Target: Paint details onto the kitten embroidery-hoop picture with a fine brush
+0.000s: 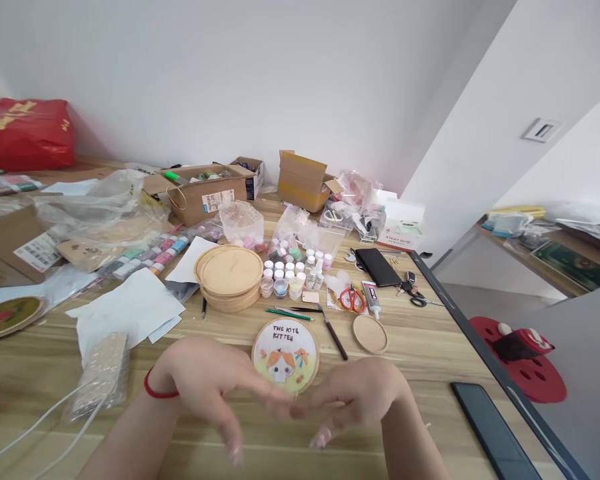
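A round wooden hoop (pixel 286 353) with a painted cat and the words "THE KITE KITTEN" lies flat on the wooden table. My left hand (pixel 213 387), with a red band at its wrist, hovers over the hoop's lower left side, thumb and fingers apart, holding nothing. Opposite it, my right hand (pixel 357 397) is at the lower right of the hoop, its thumb apart from its fingers and nothing held. The fingertips of both hands meet or overlap just below the hoop; blur hides whether they touch.
Stacked wooden discs (pixel 231 272), small white-lidded jars (pixel 280 273), a brown-handled tool (pixel 336 339), red scissors (pixel 353 300) and an empty small ring (pixel 370 334) lie beyond my hands. A phone (pixel 497 427) is at right, white paper (pixel 125 307) at left.
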Demonstrator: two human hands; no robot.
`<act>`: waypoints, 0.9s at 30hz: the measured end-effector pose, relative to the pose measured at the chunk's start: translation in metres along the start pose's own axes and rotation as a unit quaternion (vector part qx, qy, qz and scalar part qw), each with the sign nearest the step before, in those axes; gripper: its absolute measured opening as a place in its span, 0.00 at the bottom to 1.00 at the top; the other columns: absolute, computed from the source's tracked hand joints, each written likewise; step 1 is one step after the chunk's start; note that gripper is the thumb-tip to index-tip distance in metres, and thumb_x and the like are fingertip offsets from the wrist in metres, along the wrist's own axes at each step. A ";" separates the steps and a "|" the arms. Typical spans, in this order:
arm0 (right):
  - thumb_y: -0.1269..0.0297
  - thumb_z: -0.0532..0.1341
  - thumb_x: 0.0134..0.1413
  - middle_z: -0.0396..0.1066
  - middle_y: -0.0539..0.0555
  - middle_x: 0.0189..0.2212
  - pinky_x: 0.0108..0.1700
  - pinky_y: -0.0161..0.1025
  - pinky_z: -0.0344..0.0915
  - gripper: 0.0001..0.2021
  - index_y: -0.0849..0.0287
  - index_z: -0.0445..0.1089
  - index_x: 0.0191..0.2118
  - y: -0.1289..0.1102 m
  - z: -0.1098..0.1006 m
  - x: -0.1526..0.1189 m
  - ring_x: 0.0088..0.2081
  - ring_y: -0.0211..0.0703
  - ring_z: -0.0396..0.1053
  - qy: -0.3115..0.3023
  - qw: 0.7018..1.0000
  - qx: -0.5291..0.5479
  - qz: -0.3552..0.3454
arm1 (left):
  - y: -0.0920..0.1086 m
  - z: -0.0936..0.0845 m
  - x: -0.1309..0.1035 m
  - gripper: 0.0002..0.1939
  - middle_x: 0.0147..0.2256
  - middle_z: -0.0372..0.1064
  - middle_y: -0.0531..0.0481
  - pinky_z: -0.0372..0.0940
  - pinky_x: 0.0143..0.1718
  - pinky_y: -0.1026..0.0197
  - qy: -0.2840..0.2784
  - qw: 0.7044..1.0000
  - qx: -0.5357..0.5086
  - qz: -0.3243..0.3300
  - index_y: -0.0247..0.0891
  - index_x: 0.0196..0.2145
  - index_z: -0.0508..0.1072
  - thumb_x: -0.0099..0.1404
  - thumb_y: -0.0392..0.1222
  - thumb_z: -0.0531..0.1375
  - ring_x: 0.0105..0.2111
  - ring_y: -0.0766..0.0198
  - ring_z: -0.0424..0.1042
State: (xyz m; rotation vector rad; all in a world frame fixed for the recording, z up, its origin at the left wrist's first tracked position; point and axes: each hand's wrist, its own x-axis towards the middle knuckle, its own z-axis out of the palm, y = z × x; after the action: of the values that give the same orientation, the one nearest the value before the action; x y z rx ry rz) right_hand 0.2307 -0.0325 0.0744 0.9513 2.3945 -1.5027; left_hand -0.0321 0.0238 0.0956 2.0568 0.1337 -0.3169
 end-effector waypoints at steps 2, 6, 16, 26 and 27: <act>0.48 0.59 0.60 0.62 0.54 0.64 0.63 0.42 0.59 0.33 0.52 0.55 0.68 0.003 0.000 0.003 0.63 0.51 0.62 0.073 0.996 -0.011 0.045 | -0.004 0.001 0.002 0.40 0.65 0.55 0.43 0.58 0.61 0.56 0.143 0.982 0.054 -0.108 0.41 0.69 0.51 0.65 0.57 0.59 0.63 0.50 0.60; 0.51 0.53 0.64 0.39 0.64 0.70 0.67 0.57 0.48 0.38 0.64 0.38 0.71 0.008 0.000 0.011 0.71 0.59 0.40 0.400 0.887 -0.074 0.220 | -0.010 0.007 0.003 0.46 0.70 0.37 0.37 0.50 0.65 0.45 0.295 0.914 0.146 -0.236 0.37 0.70 0.42 0.65 0.56 0.60 0.68 0.43 0.43; 0.50 0.56 0.62 0.29 0.66 0.71 0.69 0.56 0.41 0.44 0.68 0.31 0.71 0.008 0.002 0.020 0.71 0.58 0.32 0.424 0.871 -0.083 0.234 | -0.005 0.000 0.006 0.53 0.69 0.20 0.37 0.36 0.67 0.43 0.313 0.899 0.155 -0.265 0.34 0.70 0.32 0.64 0.57 0.61 0.69 0.45 0.27; 0.48 0.60 0.59 0.43 0.64 0.70 0.67 0.54 0.51 0.45 0.60 0.35 0.72 0.007 -0.002 0.018 0.70 0.57 0.45 0.281 0.944 -0.045 0.168 | -0.014 -0.004 0.002 0.52 0.70 0.34 0.39 0.48 0.65 0.49 0.289 0.934 0.098 -0.188 0.39 0.71 0.39 0.61 0.62 0.61 0.69 0.46 0.41; 0.49 0.58 0.61 0.35 0.65 0.71 0.68 0.56 0.46 0.45 0.63 0.32 0.72 0.009 -0.002 0.019 0.71 0.56 0.36 0.381 0.898 -0.073 0.209 | -0.017 -0.003 0.003 0.54 0.70 0.30 0.36 0.46 0.66 0.45 0.345 0.904 0.134 -0.212 0.36 0.71 0.38 0.61 0.62 0.61 0.69 0.44 0.37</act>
State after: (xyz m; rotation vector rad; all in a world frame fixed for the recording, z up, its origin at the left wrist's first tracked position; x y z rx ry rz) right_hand 0.2216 -0.0203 0.0601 2.1507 2.4239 -0.8577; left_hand -0.0324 0.0344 0.0811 2.3195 1.0305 0.1621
